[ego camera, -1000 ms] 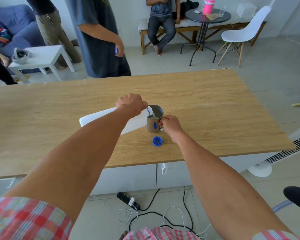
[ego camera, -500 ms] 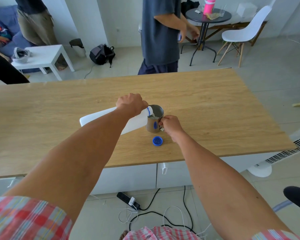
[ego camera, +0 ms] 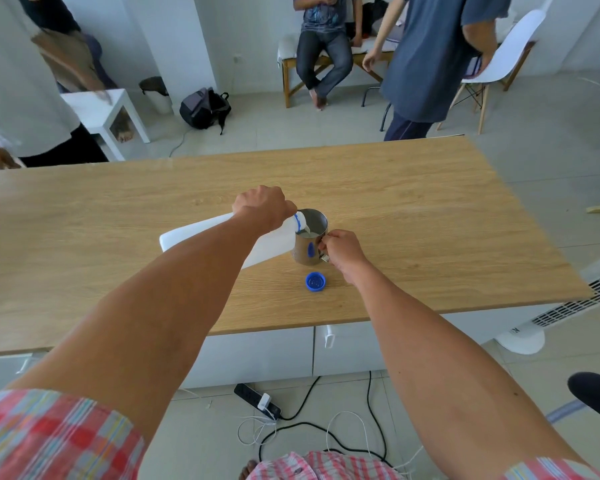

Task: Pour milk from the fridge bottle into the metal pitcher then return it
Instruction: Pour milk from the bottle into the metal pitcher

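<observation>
Milk bottle [ego camera: 201, 237] lies tipped almost flat over the table [ego camera: 430, 209], its neck over the rim of the pitcher [ego camera: 309, 240], and white milk already shows inside. Our left hand [ego camera: 262, 207] is wrapped tight round the bottle's shoulder just behind the neck. Our right hand [ego camera: 343, 251] pinches the pitcher's handle on the side away from the bottle, steadying it. The blue cap [ego camera: 315, 282] sits on the table just in front of the pitcher. We judge the bottle light, thin-walled plastic that gives under a squeeze, perhaps slick from the fridge, so a grip near the shoulder suits it. The steel pitcher is stiff, and should be taken by its handle.
</observation>
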Demonstrator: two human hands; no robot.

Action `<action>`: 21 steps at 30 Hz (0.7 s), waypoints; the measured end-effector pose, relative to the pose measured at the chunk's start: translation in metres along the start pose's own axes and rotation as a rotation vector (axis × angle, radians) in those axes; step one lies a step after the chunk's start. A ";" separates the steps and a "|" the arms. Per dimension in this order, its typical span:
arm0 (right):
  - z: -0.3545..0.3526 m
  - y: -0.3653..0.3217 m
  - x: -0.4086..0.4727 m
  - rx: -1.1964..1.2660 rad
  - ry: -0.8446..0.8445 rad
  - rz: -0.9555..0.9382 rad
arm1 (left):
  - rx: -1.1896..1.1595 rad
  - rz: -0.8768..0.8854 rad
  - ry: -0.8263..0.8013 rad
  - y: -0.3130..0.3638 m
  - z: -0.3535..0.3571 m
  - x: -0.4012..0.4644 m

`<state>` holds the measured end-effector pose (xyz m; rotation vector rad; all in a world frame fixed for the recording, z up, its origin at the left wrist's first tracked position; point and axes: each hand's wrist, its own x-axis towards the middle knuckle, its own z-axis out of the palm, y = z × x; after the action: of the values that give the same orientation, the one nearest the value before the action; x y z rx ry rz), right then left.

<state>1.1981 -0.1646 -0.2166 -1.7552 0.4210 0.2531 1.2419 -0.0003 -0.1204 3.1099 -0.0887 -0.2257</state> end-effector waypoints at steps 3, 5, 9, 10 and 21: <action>0.000 -0.001 -0.001 0.002 -0.005 -0.004 | 0.000 -0.002 -0.003 0.000 0.000 0.001; -0.001 -0.001 -0.001 0.000 -0.007 -0.007 | 0.003 -0.004 -0.003 0.000 0.000 0.001; -0.001 0.000 0.000 -0.007 -0.005 -0.005 | 0.006 -0.005 -0.006 0.001 0.001 0.002; -0.001 0.001 0.000 -0.005 -0.008 -0.006 | 0.004 -0.008 -0.008 0.001 0.001 0.002; -0.002 0.000 -0.002 0.009 -0.018 -0.019 | 0.013 -0.012 -0.011 0.001 0.000 0.002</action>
<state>1.1962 -0.1667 -0.2152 -1.7466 0.3916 0.2526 1.2439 -0.0016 -0.1203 3.1231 -0.0714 -0.2437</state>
